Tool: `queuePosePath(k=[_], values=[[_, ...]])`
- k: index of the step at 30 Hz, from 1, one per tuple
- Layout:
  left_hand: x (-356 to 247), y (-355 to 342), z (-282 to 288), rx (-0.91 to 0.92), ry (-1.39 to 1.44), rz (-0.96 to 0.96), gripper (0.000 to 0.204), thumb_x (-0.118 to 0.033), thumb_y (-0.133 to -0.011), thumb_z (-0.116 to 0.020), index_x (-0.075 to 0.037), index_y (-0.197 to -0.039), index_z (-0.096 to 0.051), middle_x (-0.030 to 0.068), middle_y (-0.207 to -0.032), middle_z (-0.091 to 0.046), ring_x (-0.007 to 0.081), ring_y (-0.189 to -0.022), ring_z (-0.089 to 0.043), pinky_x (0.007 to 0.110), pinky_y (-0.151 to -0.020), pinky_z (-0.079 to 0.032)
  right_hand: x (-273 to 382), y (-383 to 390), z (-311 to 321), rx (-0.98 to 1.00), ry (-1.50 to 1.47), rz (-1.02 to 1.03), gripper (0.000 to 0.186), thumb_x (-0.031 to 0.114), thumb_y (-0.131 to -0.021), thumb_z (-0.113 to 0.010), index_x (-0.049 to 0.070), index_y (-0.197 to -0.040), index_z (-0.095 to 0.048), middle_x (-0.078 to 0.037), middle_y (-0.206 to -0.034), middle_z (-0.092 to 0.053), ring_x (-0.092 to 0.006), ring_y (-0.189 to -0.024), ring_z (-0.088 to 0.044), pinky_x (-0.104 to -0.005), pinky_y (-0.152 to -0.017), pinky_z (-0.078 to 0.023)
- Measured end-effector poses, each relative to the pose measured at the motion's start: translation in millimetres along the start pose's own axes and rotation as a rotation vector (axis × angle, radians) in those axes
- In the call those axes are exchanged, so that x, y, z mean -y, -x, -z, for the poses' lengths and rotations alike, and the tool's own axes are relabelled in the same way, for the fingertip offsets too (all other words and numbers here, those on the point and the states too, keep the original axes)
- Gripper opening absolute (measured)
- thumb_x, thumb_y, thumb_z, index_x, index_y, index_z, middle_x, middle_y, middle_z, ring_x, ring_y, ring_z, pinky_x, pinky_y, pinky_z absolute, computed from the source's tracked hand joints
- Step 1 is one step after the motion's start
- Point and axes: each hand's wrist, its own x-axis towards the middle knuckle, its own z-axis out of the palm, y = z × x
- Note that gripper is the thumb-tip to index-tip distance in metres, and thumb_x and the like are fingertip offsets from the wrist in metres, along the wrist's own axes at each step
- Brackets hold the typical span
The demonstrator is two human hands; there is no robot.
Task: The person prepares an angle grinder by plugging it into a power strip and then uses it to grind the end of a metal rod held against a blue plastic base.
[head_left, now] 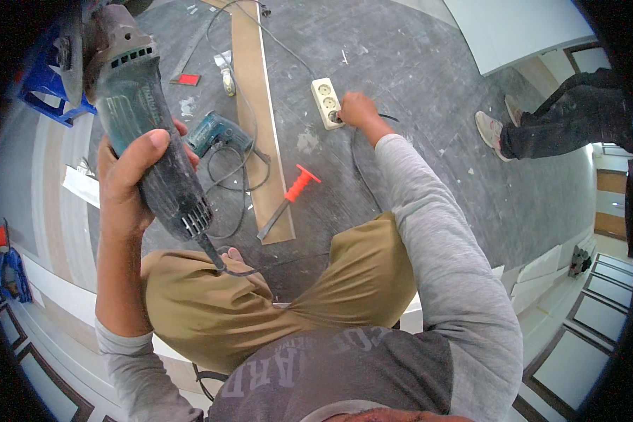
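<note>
My left hand point(130, 165) is wrapped round the dark, dusty body of an angle grinder point(126, 105), raised at the left; its head is partly cut off by the picture's dark rim. A cord leaves its lower end and trails over my knee. At the white power strip point(323, 95), my right hand point(359, 111) has its fingers closed at the lowest socket, on what looks like a dark plug mostly hidden by them. On the floor between lie a teal corded drill point(220, 133) and a chisel with an orange guarded grip point(297, 188).
A long brown board point(257, 119) with a white edge lies ahead, cables crossing it. Left of it are a metal square point(193, 53) and a small white-and-yellow tool point(226, 74). A blue plastic stool point(46, 84) stands far left. Another person's legs point(563, 116) are at right, near a pale panel point(513, 32).
</note>
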Motion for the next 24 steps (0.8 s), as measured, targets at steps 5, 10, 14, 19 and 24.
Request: queuePosePath(k=[5,10,14,19,24], values=[[-0.4,1.6,-1.5,-0.005,0.018,-0.025,0.049,-0.033,-0.076,-0.071,0.008,-0.101,-0.060,0.0149,-0.074,-0.065,0.0208,-0.064,-0.067,0.031,-0.058,-0.055,1.4,1.2,2.1,-0.014,-0.015,-0.031,0.036,0.030,-0.073,-0.079,0.005,-0.098,-0.073,-0.018,-0.104,-0.070,-0.0342,-0.098,-0.068,-0.0446,-0.084,-0.054],[-0.6,1.0,4.1,0.042,-0.048,-0.017,0.055,-0.038,-0.078,-0.069,0.007,-0.108,-0.056,0.0171,-0.078,-0.066,0.0238,-0.068,-0.068,0.034,-0.064,-0.056,8.2,4.4,3.9,-0.038,-0.015,-0.008,0.034,0.030,-0.075,-0.075,0.004,-0.098,-0.073,-0.019,-0.104,-0.070,-0.0346,-0.098,-0.068,-0.0442,-0.084,-0.055],[1.0,0.4,-0.9,0.016,-0.053,-0.033,0.055,-0.039,-0.078,-0.069,0.006,-0.108,-0.056,0.0171,-0.078,-0.066,0.0236,-0.068,-0.068,0.034,-0.063,-0.056,6.2,-1.5,-2.5,-0.043,0.014,0.003,0.029,0.025,-0.077,-0.070,0.004,-0.097,-0.073,-0.019,-0.102,-0.070,-0.0358,-0.095,-0.069,-0.0451,-0.082,-0.055],[-3.9,2.0,1.4,0.013,0.011,0.026,0.047,-0.031,-0.075,-0.073,0.006,-0.100,-0.060,0.0146,-0.077,-0.065,0.0212,-0.064,-0.067,0.032,-0.060,-0.056,18.7,-7.0,-5.4,0.019,0.040,0.049,0.024,0.017,-0.079,-0.064,0.003,-0.097,-0.073,-0.020,-0.102,-0.070,-0.0354,-0.095,-0.069,-0.0459,-0.081,-0.055],[3.8,-10.6,-1.9,0.020,-0.032,0.022,0.051,-0.034,-0.074,-0.073,0.007,-0.103,-0.060,0.0161,-0.079,-0.067,0.0245,-0.067,-0.068,0.035,-0.062,-0.057,9.0,-14.4,-19.0,0.019,-0.033,0.020,0.023,0.013,-0.080,-0.061,0.003,-0.097,-0.072,-0.020,-0.102,-0.070,-0.0370,-0.096,-0.068,-0.0471,-0.081,-0.054]])
